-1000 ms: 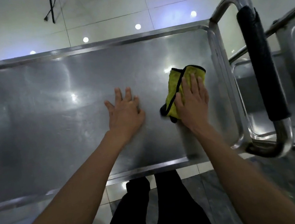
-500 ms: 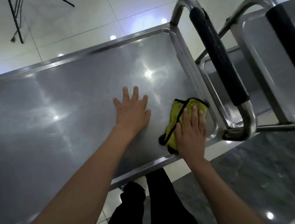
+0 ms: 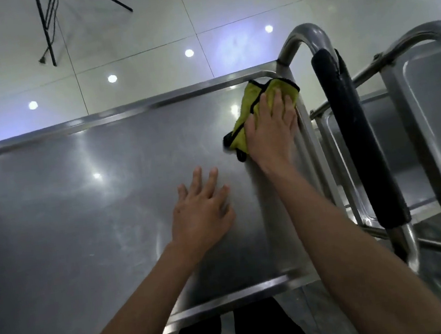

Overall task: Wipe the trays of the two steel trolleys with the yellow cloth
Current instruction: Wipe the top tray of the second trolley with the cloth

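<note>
Head view, looking down on a steel top tray (image 3: 81,210) of the near trolley, filling most of the frame. Yellow cloth (image 3: 255,108), folded and edged in black, pressed into the tray's far right corner, just beside the raised rim. Right hand (image 3: 270,131) laid flat on the cloth, fingers (image 3: 278,102) straight and close together, pushing down, not curled round it. Left hand (image 3: 203,215) spread flat on the bare steel nearer the body, well apart from the cloth, fingers slightly splayed, holding nothing, seemingly bracing. To the right, a trolley handle (image 3: 360,145) with a black foam grip, and beyond it the trays of a second trolley (image 3: 433,115). Pale tiled floor (image 3: 223,10) past the far rim, with ceiling lights mirrored in it.

Judged from this: wiping under way on the first top tray, now at its corner; lower trays and the second trolley probably left to do. No telling from the sheen which areas are already clean.
</note>
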